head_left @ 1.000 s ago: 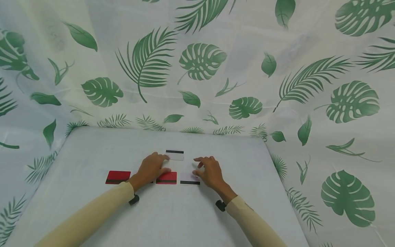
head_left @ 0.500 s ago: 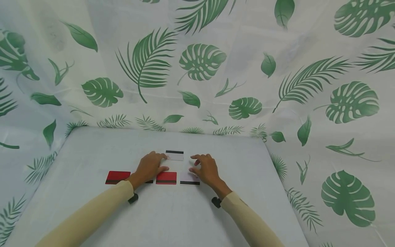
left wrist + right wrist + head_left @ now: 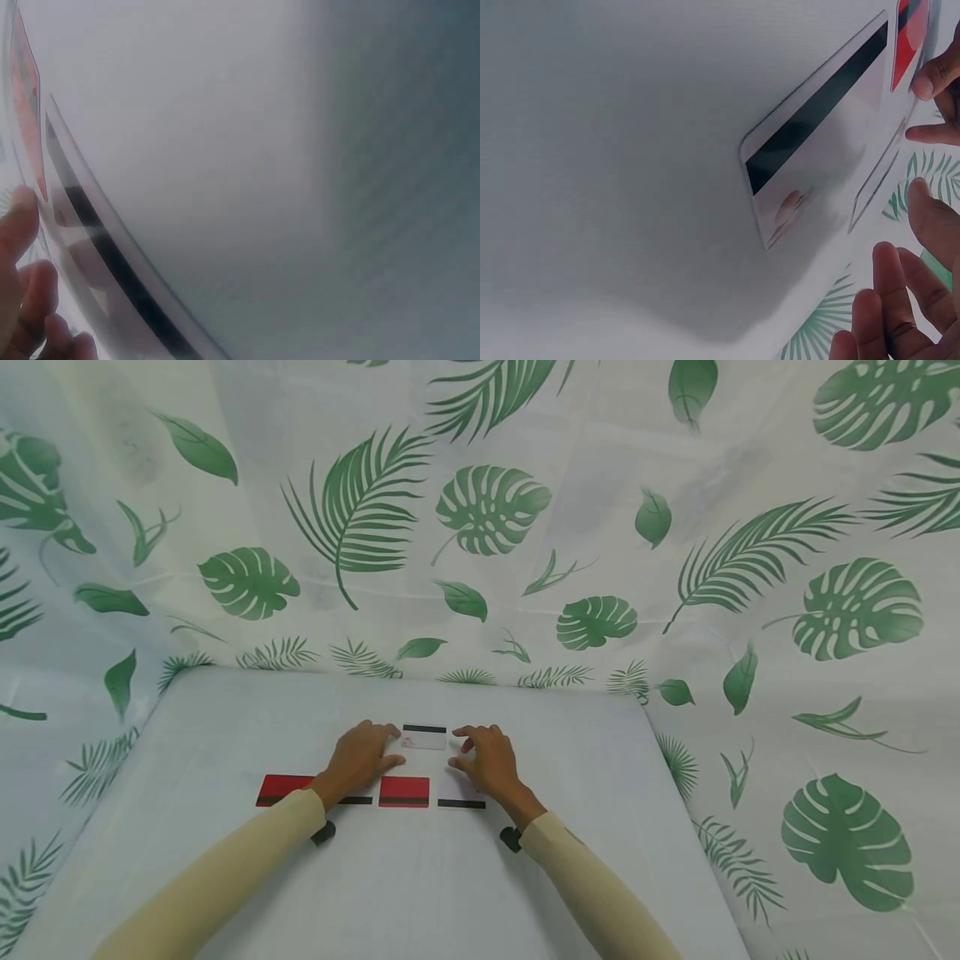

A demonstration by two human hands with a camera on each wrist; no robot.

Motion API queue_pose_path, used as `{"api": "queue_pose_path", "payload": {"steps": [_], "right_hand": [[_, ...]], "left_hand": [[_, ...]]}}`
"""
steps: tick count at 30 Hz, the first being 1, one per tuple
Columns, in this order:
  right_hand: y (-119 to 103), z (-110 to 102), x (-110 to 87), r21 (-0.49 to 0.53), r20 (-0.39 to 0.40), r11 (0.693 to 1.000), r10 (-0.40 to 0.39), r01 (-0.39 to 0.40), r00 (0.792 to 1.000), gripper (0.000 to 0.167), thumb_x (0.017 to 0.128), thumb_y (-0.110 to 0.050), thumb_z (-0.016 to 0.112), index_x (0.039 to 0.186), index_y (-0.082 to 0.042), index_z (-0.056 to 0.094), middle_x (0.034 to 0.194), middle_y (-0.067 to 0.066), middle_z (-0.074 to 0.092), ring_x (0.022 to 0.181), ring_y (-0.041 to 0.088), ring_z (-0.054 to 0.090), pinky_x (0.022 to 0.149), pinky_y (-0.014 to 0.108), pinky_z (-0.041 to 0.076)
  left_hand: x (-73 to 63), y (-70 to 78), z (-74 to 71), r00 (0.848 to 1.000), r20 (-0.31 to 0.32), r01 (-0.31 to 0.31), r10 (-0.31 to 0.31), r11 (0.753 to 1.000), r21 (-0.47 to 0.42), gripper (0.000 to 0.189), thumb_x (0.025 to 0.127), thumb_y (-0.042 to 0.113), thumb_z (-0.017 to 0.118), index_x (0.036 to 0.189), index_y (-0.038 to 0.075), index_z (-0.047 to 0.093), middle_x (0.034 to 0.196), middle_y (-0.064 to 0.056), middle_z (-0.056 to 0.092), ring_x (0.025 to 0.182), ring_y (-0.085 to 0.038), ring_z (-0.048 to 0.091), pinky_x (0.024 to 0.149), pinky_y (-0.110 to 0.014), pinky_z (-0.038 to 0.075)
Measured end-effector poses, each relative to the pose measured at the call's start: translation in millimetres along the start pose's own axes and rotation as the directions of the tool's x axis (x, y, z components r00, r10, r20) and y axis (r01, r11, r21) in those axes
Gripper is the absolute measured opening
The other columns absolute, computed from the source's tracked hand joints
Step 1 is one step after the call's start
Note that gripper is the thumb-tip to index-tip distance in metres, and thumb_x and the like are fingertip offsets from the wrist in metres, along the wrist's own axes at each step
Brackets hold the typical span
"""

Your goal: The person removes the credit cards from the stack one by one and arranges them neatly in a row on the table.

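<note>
A white card with a black stripe along its far edge (image 3: pixel 424 737) lies flat at the back of the group. On its left is my left hand (image 3: pixel 358 758), thumb and index finger apart, fingertips close to its left edge. My right hand (image 3: pixel 487 762) hovers at its right side with loosely bent fingers and nothing in them. Nearer me is a row: a red card (image 3: pixel 283 788), a white striped card (image 3: pixel 360 800) partly hidden by my left hand, another red card (image 3: pixel 405 792), and a white card (image 3: pixel 461 803) partly under my right hand.
The cards lie on a white-covered table (image 3: pixel 420 893). Behind and beside it hangs a white sheet with green leaves (image 3: pixel 510 585). The right wrist view shows the rightmost white striped card (image 3: pixel 821 120) up close.
My right hand has moved left and slightly away from me, closer to the back card. My left hand has slid a little left and back, uncovering that card's left end. The cards look unmoved.
</note>
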State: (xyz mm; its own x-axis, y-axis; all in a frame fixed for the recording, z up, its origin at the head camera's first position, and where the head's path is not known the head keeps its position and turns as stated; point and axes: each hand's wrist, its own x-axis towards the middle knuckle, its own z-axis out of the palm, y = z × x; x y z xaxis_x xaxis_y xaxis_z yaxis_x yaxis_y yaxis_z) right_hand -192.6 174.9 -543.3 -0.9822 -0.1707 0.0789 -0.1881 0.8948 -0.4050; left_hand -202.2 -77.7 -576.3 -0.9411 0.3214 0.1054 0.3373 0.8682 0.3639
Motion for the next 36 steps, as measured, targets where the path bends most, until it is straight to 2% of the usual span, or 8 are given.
{"api": "queue_pose_path", "payload": {"steps": [5, 10, 18, 27, 36], "right_hand": [[-4.3, 2.2, 6.6, 0.009, 0.016, 1.0, 0.006, -0.006, 1.0, 0.052, 0.085, -0.029, 0.091, 0.133, -0.018, 0.074, 0.094, 0.0, 0.077, 0.097, 0.022, 0.059, 0.091, 0.042, 0.049], [-6.5, 4.7, 12.7, 0.008, 0.035, 1.0, 0.03, -0.03, 0.999, 0.053, 0.087, -0.03, 0.09, 0.136, -0.019, 0.072, 0.096, 0.0, 0.076, 0.098, 0.02, 0.057, 0.089, 0.039, 0.048], [-6.1, 11.8, 22.2, -0.007, 0.044, 0.999, 0.04, -0.04, 0.998, 0.054, 0.087, -0.029, 0.09, 0.136, -0.02, 0.072, 0.097, 0.0, 0.076, 0.098, 0.02, 0.057, 0.093, 0.04, 0.048], [-9.2, 13.3, 31.0, -0.041, 0.064, 0.998, 0.053, -0.05, 0.997, 0.055, 0.085, -0.029, 0.091, 0.136, -0.021, 0.072, 0.095, -0.001, 0.075, 0.098, 0.021, 0.058, 0.094, 0.04, 0.048], [-10.9, 13.0, 37.9, -0.045, 0.096, 0.997, 0.067, -0.063, 0.993, 0.053, 0.085, -0.027, 0.091, 0.134, -0.02, 0.073, 0.098, 0.002, 0.077, 0.099, 0.023, 0.059, 0.097, 0.043, 0.048]], "left_hand": [[3.5, -2.1, -2.3, 1.0, 0.008, 0.023, -0.023, 1.0, -0.008, 0.056, 0.09, 0.042, 0.085, 0.135, 0.013, 0.07, 0.101, -0.004, 0.073, 0.092, -0.021, 0.059, 0.083, -0.037, 0.054], [8.3, -5.1, -3.5, 1.0, 0.008, 0.02, -0.02, 1.0, -0.012, 0.055, 0.09, 0.042, 0.085, 0.135, 0.014, 0.07, 0.09, -0.001, 0.069, 0.09, -0.02, 0.057, 0.081, -0.036, 0.052], [17.2, -6.0, -4.7, 1.0, 0.015, 0.005, -0.005, 1.0, -0.004, 0.056, 0.092, 0.04, 0.084, 0.137, 0.011, 0.069, 0.106, -0.008, 0.076, 0.094, -0.024, 0.061, 0.086, -0.041, 0.056], [22.3, -3.5, -6.9, 0.999, 0.044, 0.021, -0.02, 0.999, -0.029, 0.057, 0.095, 0.039, 0.082, 0.142, 0.012, 0.065, 0.127, -0.012, 0.075, 0.109, -0.029, 0.065, 0.098, -0.047, 0.056], [27.7, -3.7, -4.0, 0.998, 0.058, 0.029, -0.028, 0.999, -0.015, 0.058, 0.094, 0.039, 0.082, 0.143, 0.012, 0.065, 0.128, -0.012, 0.075, 0.112, -0.03, 0.066, 0.101, -0.047, 0.056]]}}
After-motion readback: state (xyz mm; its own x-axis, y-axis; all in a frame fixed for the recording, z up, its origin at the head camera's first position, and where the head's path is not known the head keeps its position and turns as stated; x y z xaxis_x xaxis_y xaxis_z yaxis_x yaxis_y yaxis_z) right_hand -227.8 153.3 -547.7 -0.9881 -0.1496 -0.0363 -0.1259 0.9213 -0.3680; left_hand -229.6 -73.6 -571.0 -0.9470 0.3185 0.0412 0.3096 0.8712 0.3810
